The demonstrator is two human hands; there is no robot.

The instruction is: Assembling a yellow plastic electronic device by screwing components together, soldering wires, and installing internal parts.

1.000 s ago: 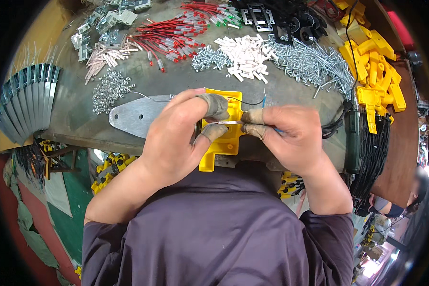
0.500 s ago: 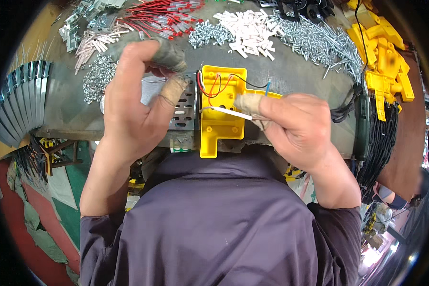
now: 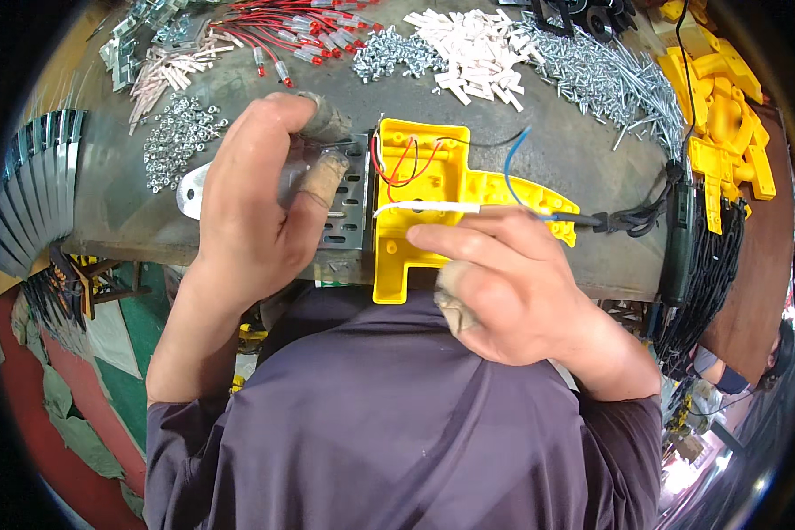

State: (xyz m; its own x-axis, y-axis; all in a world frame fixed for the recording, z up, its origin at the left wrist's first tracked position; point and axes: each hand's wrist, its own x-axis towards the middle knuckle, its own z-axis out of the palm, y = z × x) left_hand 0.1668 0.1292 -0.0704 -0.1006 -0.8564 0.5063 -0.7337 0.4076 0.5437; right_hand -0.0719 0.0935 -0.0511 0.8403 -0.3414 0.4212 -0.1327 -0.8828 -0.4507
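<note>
A yellow plastic housing (image 3: pixel 390 274) lies open-side up on the bench, with thin red and black wires (image 3: pixel 404 163) inside. A white sleeve (image 3: pixel 428 208) on a wire crosses it. My right hand (image 3: pixel 512 287) reaches over its lower right part, fingers stretched out, taped thumb apart. One finger is next to the sleeve's right end; whether it touches is unclear. A blue wire (image 3: pixel 509 168) loops up from a black cable (image 3: pixel 579 218) at the handle. My left hand (image 3: pixel 261 194) is curved over the slotted metal plate (image 3: pixel 353 190), its wrapped index finger and taped thumb apart.
Nuts (image 3: pixel 181 132), red-tipped wires (image 3: pixel 300 31), screws (image 3: pixel 592 75) and white sleeves (image 3: pixel 468 49) lie in heaps along the back. Yellow parts (image 3: pixel 724 115) are piled at right, beside hanging black cables (image 3: pixel 702 283). Metal blades (image 3: pixel 49 177) fan out at left.
My right hand has loosened its pinch near the white sleeve, moved lower and stretched out its fingers. The blue wire now stands up in a loop. My left hand has barely moved.
</note>
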